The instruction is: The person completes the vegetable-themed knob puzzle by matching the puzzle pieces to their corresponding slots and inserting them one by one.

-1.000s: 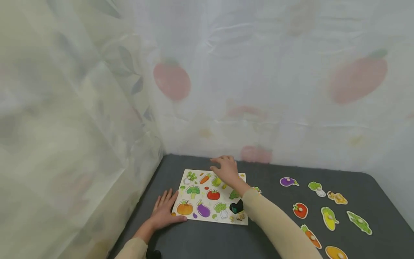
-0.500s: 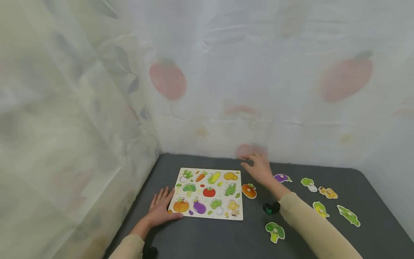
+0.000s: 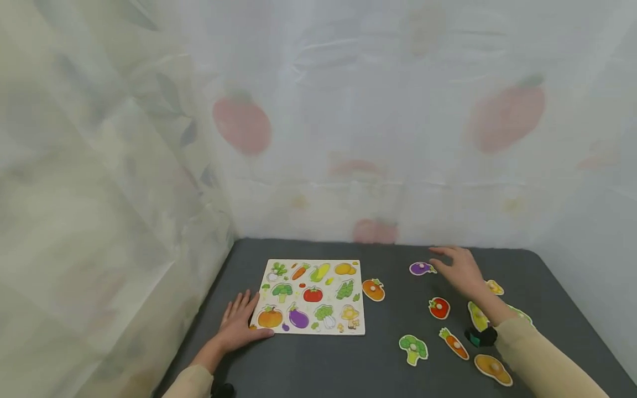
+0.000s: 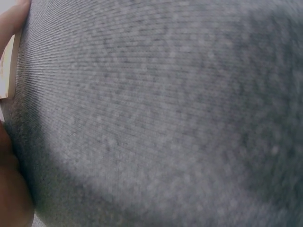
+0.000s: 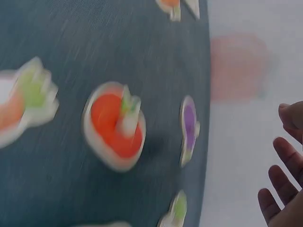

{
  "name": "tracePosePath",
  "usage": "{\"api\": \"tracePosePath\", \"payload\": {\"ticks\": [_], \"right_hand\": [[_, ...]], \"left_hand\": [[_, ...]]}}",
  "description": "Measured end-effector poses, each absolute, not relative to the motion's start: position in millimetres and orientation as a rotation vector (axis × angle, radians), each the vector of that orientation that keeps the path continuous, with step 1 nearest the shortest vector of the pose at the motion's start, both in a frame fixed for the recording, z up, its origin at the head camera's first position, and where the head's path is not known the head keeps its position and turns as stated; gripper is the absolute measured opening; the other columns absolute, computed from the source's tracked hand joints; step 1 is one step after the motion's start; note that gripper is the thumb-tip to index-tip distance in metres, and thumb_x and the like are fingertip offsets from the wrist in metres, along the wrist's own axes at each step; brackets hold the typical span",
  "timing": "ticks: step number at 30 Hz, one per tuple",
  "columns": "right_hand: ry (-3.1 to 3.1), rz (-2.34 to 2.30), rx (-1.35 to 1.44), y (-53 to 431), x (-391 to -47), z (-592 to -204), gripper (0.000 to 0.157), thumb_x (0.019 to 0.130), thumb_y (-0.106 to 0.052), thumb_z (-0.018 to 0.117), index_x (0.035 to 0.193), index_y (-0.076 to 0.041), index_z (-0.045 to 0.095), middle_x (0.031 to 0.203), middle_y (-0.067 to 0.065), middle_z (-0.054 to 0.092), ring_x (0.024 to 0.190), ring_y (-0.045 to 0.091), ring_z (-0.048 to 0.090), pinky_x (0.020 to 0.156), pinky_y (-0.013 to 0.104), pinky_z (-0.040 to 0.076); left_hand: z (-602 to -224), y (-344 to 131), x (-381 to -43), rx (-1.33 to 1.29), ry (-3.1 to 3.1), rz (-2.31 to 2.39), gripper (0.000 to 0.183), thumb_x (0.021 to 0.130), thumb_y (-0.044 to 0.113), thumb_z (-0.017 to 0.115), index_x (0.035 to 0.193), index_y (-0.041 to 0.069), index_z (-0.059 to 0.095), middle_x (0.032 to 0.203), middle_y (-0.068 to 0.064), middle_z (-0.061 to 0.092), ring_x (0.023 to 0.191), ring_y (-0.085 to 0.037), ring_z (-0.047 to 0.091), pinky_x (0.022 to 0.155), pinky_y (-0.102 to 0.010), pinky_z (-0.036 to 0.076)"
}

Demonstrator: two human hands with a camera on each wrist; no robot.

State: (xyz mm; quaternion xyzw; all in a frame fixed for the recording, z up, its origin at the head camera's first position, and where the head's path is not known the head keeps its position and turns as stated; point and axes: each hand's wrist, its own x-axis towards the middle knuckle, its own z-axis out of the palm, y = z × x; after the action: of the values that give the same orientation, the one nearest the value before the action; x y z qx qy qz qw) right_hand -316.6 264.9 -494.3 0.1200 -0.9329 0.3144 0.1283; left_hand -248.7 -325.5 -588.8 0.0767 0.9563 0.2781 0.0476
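A white vegetable puzzle board [image 3: 329, 297] with printed pictures lies on the dark table. My left hand [image 3: 238, 325] rests at its near left corner, fingers spread and thumb along the front edge. In the left wrist view, a board corner [image 4: 10, 71] shows beside the thumb. My right hand [image 3: 461, 272] is above the loose pieces, fingers apart and holding nothing. Just left of it lies a knobbed eggplant piece [image 3: 421, 268]. Nearer to me is a tomato piece [image 3: 439, 308], blurred in the right wrist view.
A pumpkin piece [image 3: 373, 289] lies beside the board's right edge. Broccoli [image 3: 413, 349], carrot [image 3: 454, 344] and brownish-yellow [image 3: 492, 370] pieces lie nearer the front. The right forearm partly covers a corn piece [image 3: 478, 316] and a pea pod piece [image 3: 521, 313]. Pale curtains [image 3: 378, 138] enclose the table.
My right hand has swept rightward from over the board to the loose pieces, still holding nothing. My left hand stays at the board's corner. The head view has shifted somewhat.
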Motion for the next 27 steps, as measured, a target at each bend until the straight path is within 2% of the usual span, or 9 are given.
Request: {"api": "tracePosePath", "payload": {"ticks": [5,10,14,19,24,27], "right_hand": [[-2.756,0.915,0.237,301.6,-295.8,-497.3,0.041,0.102,-0.024,0.065,0.134,0.001,0.065,0.133,0.031,0.055,0.127,0.056,0.040,0.099,0.076,0.031],[-2.764,0.816,0.179,326.3,-279.9,-505.2,0.039,0.100,-0.022,0.067,0.131,0.002,0.067,0.129,0.032,0.057,0.121,0.057,0.043,0.095,0.074,0.034],[-2.774,0.777,0.131,340.5,-270.6,-509.8,0.038,0.101,-0.023,0.067,0.130,0.002,0.067,0.129,0.034,0.056,0.120,0.058,0.043,0.094,0.075,0.032],[-2.770,0.786,0.102,350.7,-263.0,-513.2,0.040,0.102,-0.027,0.065,0.129,0.002,0.067,0.128,0.035,0.057,0.121,0.059,0.042,0.096,0.077,0.029],[-2.780,0.791,0.124,350.3,-256.8,-523.1,0.039,0.101,-0.025,0.066,0.128,0.003,0.068,0.125,0.033,0.060,0.119,0.056,0.045,0.094,0.073,0.033],[-2.787,0.781,0.174,344.9,-250.8,-530.1,0.036,0.098,-0.023,0.071,0.123,0.002,0.071,0.122,0.031,0.063,0.116,0.054,0.047,0.092,0.071,0.036]], "left_hand": [[-591.0,-327.2,-246.9,0.254,2.919,0.869,0.120,0.074,0.067,0.080,0.162,0.005,0.026,0.166,-0.030,0.013,0.152,-0.051,0.003,0.117,-0.068,-0.004],[-593.7,-328.5,-247.9,0.265,2.912,0.866,0.120,0.075,0.068,0.078,0.163,0.006,0.025,0.166,-0.030,0.012,0.152,-0.050,0.001,0.117,-0.067,-0.006],[-593.6,-328.6,-249.4,0.256,2.916,0.852,0.121,0.075,0.069,0.079,0.163,0.005,0.025,0.165,-0.031,0.012,0.152,-0.051,0.001,0.117,-0.068,-0.004],[-593.2,-328.8,-250.6,0.252,2.914,0.821,0.122,0.075,0.072,0.076,0.163,0.006,0.023,0.167,-0.029,0.010,0.152,-0.050,0.000,0.117,-0.067,-0.005],[-595.3,-330.2,-251.3,0.281,2.925,0.873,0.121,0.075,0.066,0.080,0.163,0.005,0.025,0.165,-0.031,0.012,0.151,-0.052,0.001,0.116,-0.070,-0.006],[-598.4,-331.6,-251.3,0.296,2.935,0.862,0.121,0.076,0.069,0.078,0.164,0.007,0.023,0.166,-0.030,0.011,0.152,-0.051,0.000,0.116,-0.068,-0.008]]}}
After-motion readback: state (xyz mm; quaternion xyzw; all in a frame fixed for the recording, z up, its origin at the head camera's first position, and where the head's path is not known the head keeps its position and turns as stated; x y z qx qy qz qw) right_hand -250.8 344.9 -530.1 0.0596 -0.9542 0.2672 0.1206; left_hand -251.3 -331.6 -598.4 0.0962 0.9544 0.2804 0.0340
